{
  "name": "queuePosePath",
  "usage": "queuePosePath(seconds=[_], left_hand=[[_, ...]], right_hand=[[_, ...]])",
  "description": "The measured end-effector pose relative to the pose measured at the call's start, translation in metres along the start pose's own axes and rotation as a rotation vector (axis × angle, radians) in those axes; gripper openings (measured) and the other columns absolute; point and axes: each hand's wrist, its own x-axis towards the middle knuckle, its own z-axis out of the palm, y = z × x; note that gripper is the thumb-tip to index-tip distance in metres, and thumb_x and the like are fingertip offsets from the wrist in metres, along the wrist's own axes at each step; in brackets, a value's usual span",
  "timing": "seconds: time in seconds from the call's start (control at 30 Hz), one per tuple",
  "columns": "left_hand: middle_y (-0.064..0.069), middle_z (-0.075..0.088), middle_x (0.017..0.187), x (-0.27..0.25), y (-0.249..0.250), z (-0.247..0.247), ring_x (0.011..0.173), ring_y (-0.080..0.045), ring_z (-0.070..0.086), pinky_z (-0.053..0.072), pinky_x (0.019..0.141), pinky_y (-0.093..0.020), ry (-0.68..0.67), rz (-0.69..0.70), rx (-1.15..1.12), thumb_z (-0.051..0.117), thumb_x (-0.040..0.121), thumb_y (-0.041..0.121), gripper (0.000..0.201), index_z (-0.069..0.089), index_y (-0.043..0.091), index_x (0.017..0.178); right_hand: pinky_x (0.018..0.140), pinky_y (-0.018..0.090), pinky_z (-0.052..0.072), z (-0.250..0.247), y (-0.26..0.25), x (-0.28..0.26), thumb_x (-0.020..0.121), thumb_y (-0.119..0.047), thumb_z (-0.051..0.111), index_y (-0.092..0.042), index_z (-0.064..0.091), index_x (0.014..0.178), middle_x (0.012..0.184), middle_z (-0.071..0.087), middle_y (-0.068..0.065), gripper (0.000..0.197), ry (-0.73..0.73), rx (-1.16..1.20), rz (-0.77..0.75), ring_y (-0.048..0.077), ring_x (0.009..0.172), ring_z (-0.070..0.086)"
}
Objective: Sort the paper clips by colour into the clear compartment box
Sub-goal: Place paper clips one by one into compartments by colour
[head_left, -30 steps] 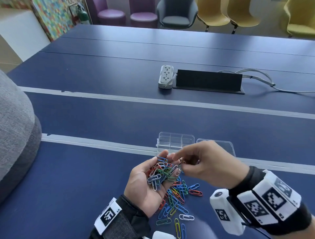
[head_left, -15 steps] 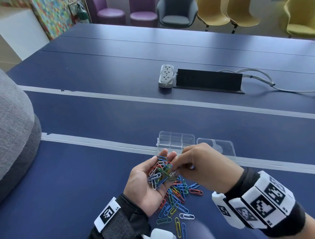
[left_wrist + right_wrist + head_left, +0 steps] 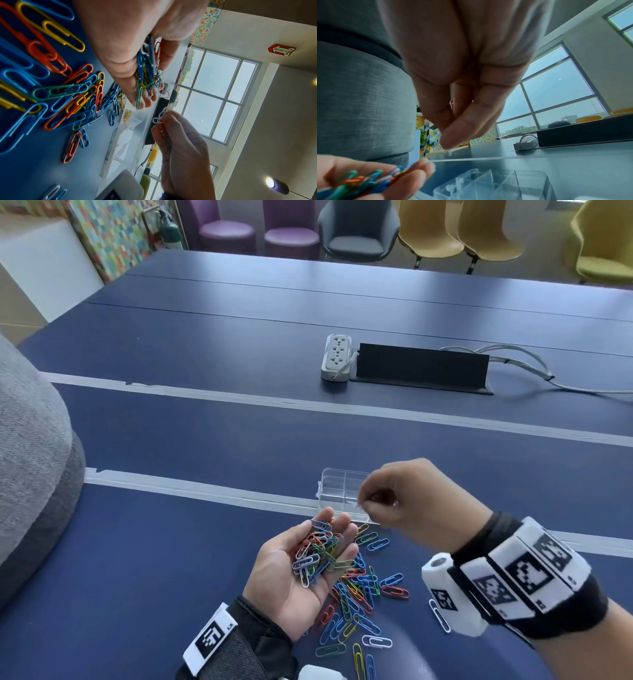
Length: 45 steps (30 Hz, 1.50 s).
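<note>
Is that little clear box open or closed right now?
Open. The clear box has no lid over it. Its compartments stand uncovered, and the dividers show from above in both the head and right wrist views.

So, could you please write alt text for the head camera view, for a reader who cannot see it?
A person's right hand pinches a pale paper clip over a clear compartment box on a dark blue table. The left hand, palm up, carries a heap of mixed-colour paper clips, with loose paper clips scattered on the table near it.
</note>
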Motion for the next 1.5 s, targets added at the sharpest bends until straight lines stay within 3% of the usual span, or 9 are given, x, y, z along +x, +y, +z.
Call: queuePosePath(seconds=[0.13, 0.37, 0.5, 0.67, 0.9, 1.03, 1.17, 1.33, 1.5], left_hand=[[-0.023, 0.069, 0.106, -0.001, 0.003, -0.001, 0.087, -0.035, 0.071, 0.053, 0.079, -0.049, 0.025, 0.016, 0.020, 0.043, 0.092, 0.014, 0.029, 0.067, -0.002, 0.099], [-0.022, 0.070, 0.105, -0.002, 0.008, -0.002, 0.088, -0.035, 0.071, 0.053, 0.080, -0.051, 0.022, 0.024, 0.025, 0.046, 0.090, 0.014, 0.028, 0.068, -0.001, 0.096], [-0.022, 0.069, 0.106, -0.002, 0.007, -0.002, 0.089, -0.036, 0.070, 0.052, 0.082, -0.050, 0.009, 0.022, 0.031, 0.053, 0.075, 0.014, 0.028, 0.073, -0.002, 0.088], [-0.024, 0.069, 0.105, 0.000, 0.004, -0.002, 0.090, -0.038, 0.069, 0.050, 0.085, -0.051, -0.037, -0.006, 0.033, 0.050, 0.082, 0.022, 0.037, 0.073, -0.005, 0.093], [-0.028, 0.064, 0.099, -0.002, -0.001, 0.004, 0.080, -0.040, 0.062, 0.054, 0.079, -0.051, -0.085, -0.048, 0.062, 0.047, 0.082, 0.031, 0.049, 0.069, -0.010, 0.097], [-0.026, 0.066, 0.093, -0.004, 0.001, 0.004, 0.078, -0.039, 0.063, 0.055, 0.076, -0.049, -0.088, -0.044, 0.051, 0.047, 0.082, 0.031, 0.046, 0.069, -0.009, 0.094], [-0.027, 0.065, 0.100, -0.002, 0.000, 0.003, 0.083, -0.039, 0.064, 0.051, 0.085, -0.050, -0.087, -0.030, 0.059, 0.049, 0.082, 0.025, 0.045, 0.067, -0.010, 0.102], [-0.027, 0.066, 0.107, 0.000, 0.002, 0.004, 0.084, -0.039, 0.068, 0.050, 0.084, -0.051, -0.074, 0.006, 0.019, 0.045, 0.084, 0.021, 0.043, 0.068, -0.010, 0.103], [-0.027, 0.067, 0.105, 0.001, 0.003, 0.005, 0.082, -0.038, 0.069, 0.055, 0.076, -0.050, -0.049, 0.019, -0.019, 0.046, 0.082, 0.019, 0.043, 0.066, -0.010, 0.106]], right_hand=[[0.076, 0.031, 0.053, 0.009, 0.000, 0.022, 0.078, -0.016, 0.056, -0.017, 0.073, 0.081, 0.082, 0.072, 0.002, 0.017, -0.043, -0.139, 0.112, 0.021, 0.079, 0.064], [0.073, 0.036, 0.055, 0.027, 0.004, 0.036, 0.084, -0.020, 0.052, -0.010, 0.068, 0.083, 0.087, 0.068, 0.011, 0.019, -0.089, -0.246, 0.182, 0.033, 0.080, 0.063], [0.076, 0.034, 0.053, 0.020, 0.002, 0.026, 0.085, -0.021, 0.052, -0.014, 0.071, 0.086, 0.088, 0.070, 0.008, 0.020, -0.060, -0.195, 0.143, 0.028, 0.082, 0.064], [0.072, 0.021, 0.045, 0.010, -0.010, 0.011, 0.083, -0.019, 0.060, -0.023, 0.073, 0.091, 0.083, 0.070, -0.002, 0.015, 0.037, -0.009, -0.009, 0.010, 0.071, 0.057], [0.082, 0.031, 0.046, 0.017, -0.020, 0.012, 0.087, -0.037, 0.057, -0.033, 0.065, 0.111, 0.098, 0.057, 0.001, 0.025, -0.179, -0.109, -0.053, 0.019, 0.093, 0.055], [0.071, 0.024, 0.040, 0.018, -0.022, 0.014, 0.084, -0.035, 0.062, -0.031, 0.070, 0.100, 0.088, 0.051, -0.005, 0.018, -0.197, -0.054, -0.054, 0.010, 0.079, 0.048], [0.063, 0.012, 0.039, 0.017, -0.021, 0.014, 0.078, -0.025, 0.070, -0.025, 0.072, 0.084, 0.074, 0.056, -0.012, 0.006, -0.132, 0.142, -0.059, -0.003, 0.065, 0.051], [0.058, 0.037, 0.054, 0.009, -0.021, 0.010, 0.086, -0.008, 0.060, -0.012, 0.062, 0.077, 0.072, 0.065, 0.008, 0.009, -0.151, 0.738, 0.124, 0.021, 0.063, 0.059], [0.038, 0.020, 0.036, 0.010, -0.025, 0.002, 0.083, -0.008, 0.049, -0.018, 0.055, 0.075, 0.062, 0.049, 0.006, 0.014, -0.205, 0.963, 0.245, 0.014, 0.046, 0.038]])
